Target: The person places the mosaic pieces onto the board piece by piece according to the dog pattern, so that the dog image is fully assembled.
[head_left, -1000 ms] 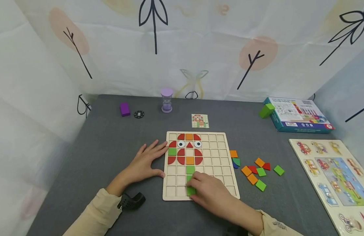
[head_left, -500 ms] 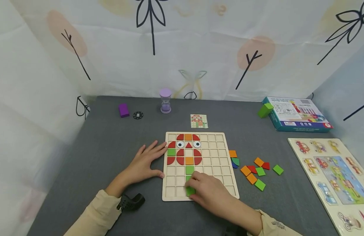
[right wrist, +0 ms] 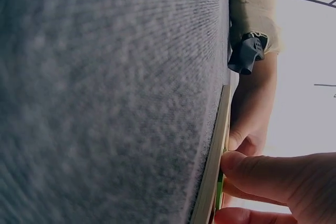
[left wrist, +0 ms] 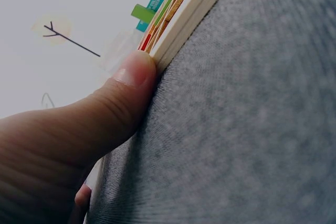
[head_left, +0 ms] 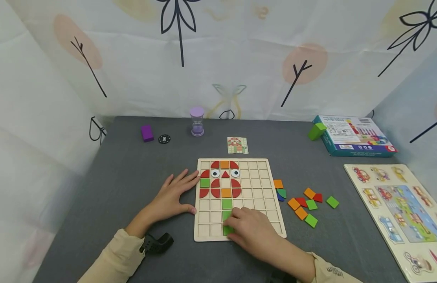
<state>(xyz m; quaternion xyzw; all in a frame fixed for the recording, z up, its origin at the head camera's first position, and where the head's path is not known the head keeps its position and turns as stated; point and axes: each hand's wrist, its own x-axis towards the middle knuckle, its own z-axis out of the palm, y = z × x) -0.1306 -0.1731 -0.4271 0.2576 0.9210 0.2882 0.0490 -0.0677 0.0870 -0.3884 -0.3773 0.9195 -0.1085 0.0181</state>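
Observation:
A wooden grid board (head_left: 255, 194) lies on the dark table. Red, orange and green tiles and two round eyes fill cells in its left part. Fingers spread, my left hand (head_left: 169, 198) rests at the board's left edge; in the left wrist view its thumb (left wrist: 131, 72) touches the rim. My right hand (head_left: 255, 232) is over the lower board, thumb and fingertips at a green square tile (head_left: 226, 230) in the bottom row. The right wrist view has that green tile (right wrist: 219, 195) between thumb and a finger, partly hidden. Two more green squares sit above it in that column.
Loose orange, red and green tiles (head_left: 311, 204) lie right of the board. Behind it are a small pattern card (head_left: 237, 145), an hourglass (head_left: 197, 122), a black chip (head_left: 164, 139) and a purple block (head_left: 147, 133). A box (head_left: 356, 135) and a picture puzzle (head_left: 399, 220) occupy the right.
The head view shifts slightly. Both hands keep their places on the board, and the right fingertips stay at the bottom green tile.

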